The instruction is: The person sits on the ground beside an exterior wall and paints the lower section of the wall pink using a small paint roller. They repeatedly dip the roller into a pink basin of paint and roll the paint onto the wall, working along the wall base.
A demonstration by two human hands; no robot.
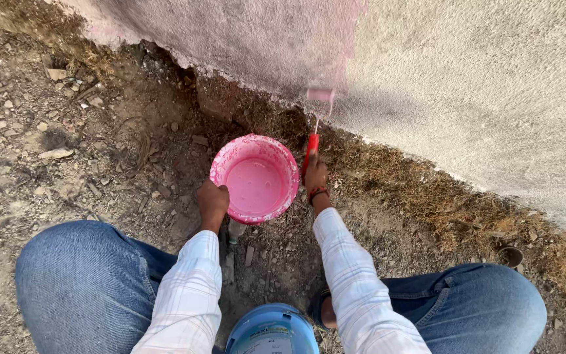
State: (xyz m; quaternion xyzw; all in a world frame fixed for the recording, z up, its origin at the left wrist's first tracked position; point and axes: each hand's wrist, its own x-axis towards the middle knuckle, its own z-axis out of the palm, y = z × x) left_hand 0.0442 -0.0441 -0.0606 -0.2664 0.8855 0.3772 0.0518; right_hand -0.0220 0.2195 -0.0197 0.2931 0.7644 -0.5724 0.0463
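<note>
Head view, hands: the left hand is closed over the near-left rim of a pink bucket, its knuckles upward. The right hand is wrapped around the red handle of a paint roller, just beside the bucket's right rim; a dark band circles that wrist. Both arms wear pale checked sleeves, and both knees, in blue jeans, frame the lower corners.

Bucket: round, smeared pink inside and along its rim, holding a pool of pink paint. It stands on the ground between the two hands, near the foot of a wall.

Roller: its thin metal shaft rises from the handle to a pink-stained sleeve, blurred, lying against the lowest part of the wall. Left of and above the sleeve the rough plaster is tinted pink; to the right it is bare grey.

Surroundings: dry soil strewn with stones, rubble and brown dead grass along the wall's base. A blue container with a pale label sits at the lower edge, between the knees. A small dark round object lies in the dirt at right.
</note>
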